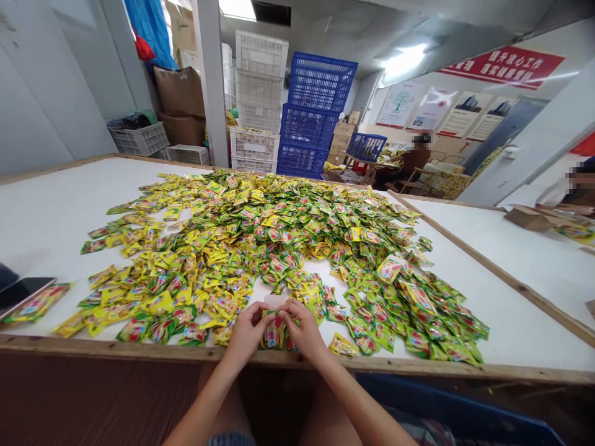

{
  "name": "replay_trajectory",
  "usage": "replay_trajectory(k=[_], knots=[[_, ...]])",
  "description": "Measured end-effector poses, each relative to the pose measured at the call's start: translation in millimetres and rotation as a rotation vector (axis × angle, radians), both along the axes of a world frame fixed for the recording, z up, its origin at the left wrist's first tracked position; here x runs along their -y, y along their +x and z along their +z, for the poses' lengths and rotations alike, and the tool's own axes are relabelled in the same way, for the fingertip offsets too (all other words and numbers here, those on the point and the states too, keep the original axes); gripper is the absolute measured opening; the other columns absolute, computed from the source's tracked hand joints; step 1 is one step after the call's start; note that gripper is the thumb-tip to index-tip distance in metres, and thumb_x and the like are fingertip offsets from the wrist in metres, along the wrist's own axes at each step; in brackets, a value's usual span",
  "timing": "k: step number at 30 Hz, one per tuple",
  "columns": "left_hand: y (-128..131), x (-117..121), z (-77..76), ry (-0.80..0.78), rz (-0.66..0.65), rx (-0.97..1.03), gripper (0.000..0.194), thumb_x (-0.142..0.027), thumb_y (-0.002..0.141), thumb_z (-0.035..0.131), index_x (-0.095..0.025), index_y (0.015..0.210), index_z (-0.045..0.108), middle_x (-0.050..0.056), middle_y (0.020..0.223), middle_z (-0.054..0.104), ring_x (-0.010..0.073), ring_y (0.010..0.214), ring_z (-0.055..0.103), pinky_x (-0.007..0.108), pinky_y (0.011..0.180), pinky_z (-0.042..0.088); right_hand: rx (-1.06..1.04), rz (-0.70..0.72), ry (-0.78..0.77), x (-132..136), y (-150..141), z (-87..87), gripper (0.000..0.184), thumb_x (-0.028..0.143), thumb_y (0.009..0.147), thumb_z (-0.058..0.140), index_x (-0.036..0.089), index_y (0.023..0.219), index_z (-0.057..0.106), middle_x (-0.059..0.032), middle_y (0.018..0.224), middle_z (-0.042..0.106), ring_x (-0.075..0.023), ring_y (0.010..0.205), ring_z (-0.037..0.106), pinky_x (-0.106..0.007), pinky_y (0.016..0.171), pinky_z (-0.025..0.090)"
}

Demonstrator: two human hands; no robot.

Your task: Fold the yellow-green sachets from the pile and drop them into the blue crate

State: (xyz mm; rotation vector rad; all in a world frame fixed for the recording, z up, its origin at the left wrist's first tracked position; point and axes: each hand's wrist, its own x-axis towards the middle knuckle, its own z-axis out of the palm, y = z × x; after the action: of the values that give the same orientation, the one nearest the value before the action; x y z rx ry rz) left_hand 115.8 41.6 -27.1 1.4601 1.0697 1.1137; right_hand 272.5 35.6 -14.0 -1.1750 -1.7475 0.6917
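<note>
Close to the table's front edge, my left hand and my right hand face each other, fingers bent inward. Between them is a yellow-and-green printed packet, pinched at its upper edge from both sides. It looks larger than most packets around it. A small white piece shows just beyond my fingertips; whether it belongs to the packet I cannot tell. A wide heap of small yellow and green snack packets spreads over the white table, reaching close to both hands.
Wooden strips border the table. At the left lies a dark phone on a larger packet. Stacked white crates and blue crates stand behind. A blue bin sits below right. A person sits farther back.
</note>
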Motion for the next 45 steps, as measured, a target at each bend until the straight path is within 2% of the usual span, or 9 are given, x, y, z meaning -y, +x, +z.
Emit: replay_trajectory(k=[6, 11, 21, 30, 33, 37, 40, 42, 45], knots=[[1.5, -3.1, 7.1, 0.072, 0.029, 0.129, 0.023, -0.028, 0.077, 0.057, -0.018, 0.098, 0.056, 0.005, 0.092, 0.064, 0.0181, 0.089, 0.060, 0.029, 0.082, 0.045, -0.100, -0.059, -0.010, -0.3, -2.1, -0.4, 0.019, 0.022, 0.083, 0.052, 0.021, 0.101, 0.056, -0.0030, 0.086, 0.063, -0.0156, 0.079, 0.059, -0.029, 0.072, 0.047], [-0.7, 2.4, 15.5, 0.101, -0.036, 0.055, 0.015, -0.030, 0.079, 0.055, -0.017, 0.081, 0.063, 0.008, 0.096, 0.066, 0.0208, 0.095, 0.059, 0.032, 0.087, 0.044, -0.053, 0.011, 0.046, 8.7, -2.6, 4.2, 0.011, 0.025, 0.084, 0.052, 0.022, 0.087, 0.062, -0.0040, 0.091, 0.064, -0.0175, 0.090, 0.058, -0.032, 0.082, 0.044], [3.5, -5.5, 18.3, 0.023, 0.080, 0.034, 0.022, -0.036, 0.073, 0.060, -0.016, 0.079, 0.064, 0.003, 0.076, 0.067, 0.0161, 0.069, 0.060, 0.024, 0.065, 0.047, -0.007, -0.098, -0.044, -2.8, -9.3, 8.1, 0.016, 0.030, 0.084, 0.050, 0.019, 0.080, 0.060, -0.0006, 0.070, 0.063, -0.0136, 0.061, 0.056, -0.025, 0.059, 0.045], [-6.6, 1.5, 8.2, 0.061, 0.010, 0.009, 0.019, -0.033, 0.075, 0.060, -0.018, 0.084, 0.068, 0.006, 0.087, 0.069, 0.0208, 0.085, 0.062, 0.032, 0.079, 0.048, -0.114, -0.042, -0.048, 12.0, -11.8, -9.4, 0.013, 0.027, 0.082, 0.053, 0.021, 0.091, 0.060, -0.0033, 0.086, 0.065, -0.0171, 0.078, 0.060, -0.029, 0.071, 0.048], [-5.8, 5.9, 11.5, 0.069, 0.010, -0.013, 0.021, -0.033, 0.076, 0.059, -0.019, 0.090, 0.068, 0.007, 0.095, 0.068, 0.0216, 0.092, 0.061, 0.034, 0.084, 0.048, -0.161, -0.079, -0.060, 21.6, -6.8, 3.1, 0.013, 0.025, 0.083, 0.050, 0.022, 0.090, 0.060, -0.0030, 0.086, 0.065, -0.0174, 0.079, 0.061, -0.030, 0.072, 0.048], [-3.5, 9.6, 12.6, 0.042, 0.048, 0.051, 0.033, -0.032, 0.078, 0.057, -0.020, 0.108, 0.058, 0.007, 0.102, 0.065, 0.0201, 0.093, 0.062, 0.033, 0.083, 0.050, -0.006, -0.272, -0.011, 53.9, 59.7, 49.0, 0.018, 0.030, 0.085, 0.044, 0.023, 0.088, 0.060, -0.0046, 0.087, 0.065, -0.0196, 0.083, 0.059, -0.031, 0.074, 0.046], [-2.1, 9.1, 8.3, 0.052, 0.091, -0.006, 0.022, -0.033, 0.078, 0.057, -0.018, 0.093, 0.063, 0.007, 0.092, 0.067, 0.0200, 0.088, 0.063, 0.031, 0.080, 0.050, 0.289, -0.253, -0.225, 74.1, 142.3, 74.0, 0.019, 0.039, 0.078, 0.052, 0.024, 0.073, 0.063, -0.0046, 0.075, 0.065, -0.0211, 0.072, 0.059, -0.031, 0.067, 0.046], [-0.6, 8.8, 5.1, 0.072, 0.087, -0.065, 0.020, -0.034, 0.078, 0.057, -0.019, 0.089, 0.064, 0.006, 0.090, 0.067, 0.0201, 0.086, 0.063, 0.030, 0.077, 0.050, 0.359, -0.362, -0.296, 70.8, 189.8, 75.9, 0.022, 0.043, 0.072, 0.056, 0.023, 0.074, 0.065, -0.0066, 0.080, 0.066, -0.0229, 0.076, 0.059, -0.032, 0.070, 0.046], [0.3, 9.8, 2.2, 0.130, 0.086, -0.131, 0.019, -0.033, 0.078, 0.056, -0.020, 0.090, 0.065, 0.006, 0.094, 0.066, 0.0201, 0.088, 0.062, 0.030, 0.078, 0.050, 0.218, -0.592, -0.308, 37.0, 229.1, 64.2, 0.034, 0.045, 0.070, 0.056, 0.017, 0.088, 0.065, -0.0089, 0.082, 0.067, -0.0221, 0.073, 0.060, -0.032, 0.068, 0.046]])
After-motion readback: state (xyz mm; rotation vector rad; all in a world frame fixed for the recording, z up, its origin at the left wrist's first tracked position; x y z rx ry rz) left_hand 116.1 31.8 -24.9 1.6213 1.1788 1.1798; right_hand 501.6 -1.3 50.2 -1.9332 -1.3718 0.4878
